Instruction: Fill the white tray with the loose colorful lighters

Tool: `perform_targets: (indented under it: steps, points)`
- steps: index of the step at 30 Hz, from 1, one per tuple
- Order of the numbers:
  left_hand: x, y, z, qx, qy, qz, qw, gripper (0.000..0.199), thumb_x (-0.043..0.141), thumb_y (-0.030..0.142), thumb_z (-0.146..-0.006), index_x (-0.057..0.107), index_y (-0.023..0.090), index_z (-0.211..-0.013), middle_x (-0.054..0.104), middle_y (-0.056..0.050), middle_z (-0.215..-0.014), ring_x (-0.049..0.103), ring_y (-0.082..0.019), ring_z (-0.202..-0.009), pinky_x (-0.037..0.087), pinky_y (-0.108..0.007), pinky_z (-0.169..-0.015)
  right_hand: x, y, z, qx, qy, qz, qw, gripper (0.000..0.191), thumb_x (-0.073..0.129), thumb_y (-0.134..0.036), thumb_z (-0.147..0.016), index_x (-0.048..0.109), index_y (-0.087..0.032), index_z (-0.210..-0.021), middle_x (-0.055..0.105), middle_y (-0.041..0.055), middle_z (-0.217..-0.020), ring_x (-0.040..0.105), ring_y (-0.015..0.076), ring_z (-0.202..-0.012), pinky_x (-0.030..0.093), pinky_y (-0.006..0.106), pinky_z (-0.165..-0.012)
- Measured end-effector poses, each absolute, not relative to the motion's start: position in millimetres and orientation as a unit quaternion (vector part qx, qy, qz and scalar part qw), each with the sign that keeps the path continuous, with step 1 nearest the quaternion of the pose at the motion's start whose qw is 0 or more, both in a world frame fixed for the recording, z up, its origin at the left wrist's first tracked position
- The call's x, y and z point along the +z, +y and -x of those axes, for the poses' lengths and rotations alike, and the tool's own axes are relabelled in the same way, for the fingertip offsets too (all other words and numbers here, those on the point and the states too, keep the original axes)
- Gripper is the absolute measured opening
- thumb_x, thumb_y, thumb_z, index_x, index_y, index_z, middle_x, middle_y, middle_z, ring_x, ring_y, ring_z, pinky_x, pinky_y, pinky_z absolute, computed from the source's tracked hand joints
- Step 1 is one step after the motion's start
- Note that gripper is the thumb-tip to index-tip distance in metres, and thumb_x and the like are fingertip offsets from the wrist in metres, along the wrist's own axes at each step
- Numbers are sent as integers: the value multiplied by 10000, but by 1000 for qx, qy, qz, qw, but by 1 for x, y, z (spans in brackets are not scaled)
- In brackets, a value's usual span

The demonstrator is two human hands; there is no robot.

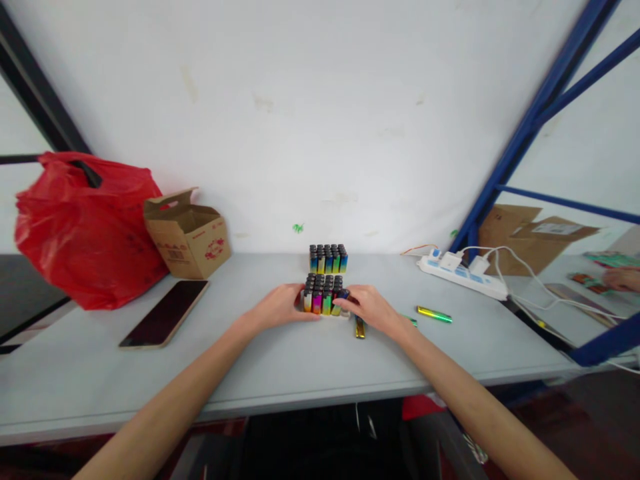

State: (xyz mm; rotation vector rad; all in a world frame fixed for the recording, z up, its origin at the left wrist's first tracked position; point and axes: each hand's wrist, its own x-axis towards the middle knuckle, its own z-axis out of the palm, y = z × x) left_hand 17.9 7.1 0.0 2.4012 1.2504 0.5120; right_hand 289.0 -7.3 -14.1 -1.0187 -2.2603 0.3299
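Note:
A white tray [334,316] stands near the middle of the table, packed with upright lighters [317,303] in several colours with black tops. My left hand [285,303] is closed on the tray's left side, thumb along its front. At the tray's front right corner, my right hand [371,308] pinches a dark blue lighter [343,294], which leans over the corner. Just below that hand lies a loose gold lighter [360,328]. A yellow-green lighter [434,314] rests farther right, and a green one [412,321] is partly hidden by my right wrist. Behind the tray is a second block of upright lighters [328,259].
On the left are a phone [165,315], an open cardboard box [193,240] and a red plastic bag [90,233]. A power strip [465,277] with white cables lies right, beside a blue metal frame [515,153]. Past it, another person's hand [623,279] shows.

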Motion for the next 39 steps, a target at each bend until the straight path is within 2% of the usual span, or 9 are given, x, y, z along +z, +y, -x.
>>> perform_targets:
  steps: [8, 17, 20, 22, 25, 28, 31, 35, 39]
  points:
    - [-1, 8, -16, 186, 444, -856, 187, 549, 785, 664, -733, 691, 195, -1002, 749, -40, -889, 637, -215, -726, 433, -304, -643, -7, -6, -288, 104, -865, 406, 275, 604, 460, -682, -1024, 591, -212, -669, 601, 17, -622, 426, 144, -542, 251, 288, -577]
    - [-2, 9, -15, 178, 449, -855, 188, 557, 781, 665, -738, 679, 198, -1024, 746, -34, -879, 634, -220, -730, 429, -303, -645, -3, -16, -282, 87, -861, 428, 260, 530, 593, -664, -974, 628, -216, -693, 668, 34, -688, 502, 154, -567, 267, 283, -574]
    - [-2, 8, -15, 180, 447, -855, 191, 547, 771, 667, -745, 680, 200, -1014, 748, -37, -897, 635, -219, -733, 427, -300, -644, 3, -24, -291, 92, -861, 437, 244, 480, 559, -625, -1011, 658, -223, -766, 680, 22, -713, 537, 163, -596, 314, 285, -588]
    - [-1, 7, -16, 181, 446, -855, 194, 565, 758, 696, -745, 680, 204, -1010, 744, -32, -884, 630, -216, -723, 423, -297, -634, 9, -30, -311, 94, -855, 442, 256, 434, 527, -579, -1040, 689, -230, -837, 702, 32, -776, 595, 186, -675, 400, 299, -652]
    - [0, 5, -17, 182, 453, -850, 197, 601, 752, 729, -728, 682, 202, -1009, 736, -29, -847, 627, -217, -708, 425, -300, -623, 13, -36, -363, 52, -835, 462, 293, 325, 536, -471, -1040, 727, -230, -934, 741, 91, -946, 667, 257, -922, 506, 385, -871]
    - [0, 6, -17, 179, 451, -850, 206, 597, 761, 717, -725, 686, 199, -1012, 747, -38, -877, 650, -228, -733, 454, -308, -651, 7, -44, -426, 8, -802, 527, 279, 278, 538, -407, -1003, 744, -231, -1062, 747, 129, -1083, 677, 304, -1075, 507, 465, -1016]
    - [-1, 8, -16, 184, 444, -853, 204, 605, 773, 713, -720, 692, 200, -1029, 763, -51, -934, 669, -240, -773, 479, -312, -681, -7, -55, -476, -2, -786, 573, 232, 320, 587, -448, -941, 747, -233, -1116, 742, 141, -1169, 674, 329, -1144, 508, 493, -1055]
    - [-2, 8, -15, 182, 443, -855, 202, 624, 763, 727, -731, 688, 199, -1055, 769, -55, -945, 681, -244, -782, 484, -310, -683, -23, -66, -504, 21, -775, 596, 206, 339, 570, -509, -912, 753, -233, -985, 763, 154, -1078, 701, 351, -1058, 532, 532, -1006]
    - [-1, 7, -16, 179, 445, -855, 199, 602, 767, 717, -738, 683, 200, -1034, 767, -55, -934, 679, -251, -776, 471, -314, -675, -25, -66, -499, 54, -745, 607, 273, 388, 575, -601, -911, 709, -242, -970, 779, 137, -1003, 729, 324, -927, 578, 472, -856]
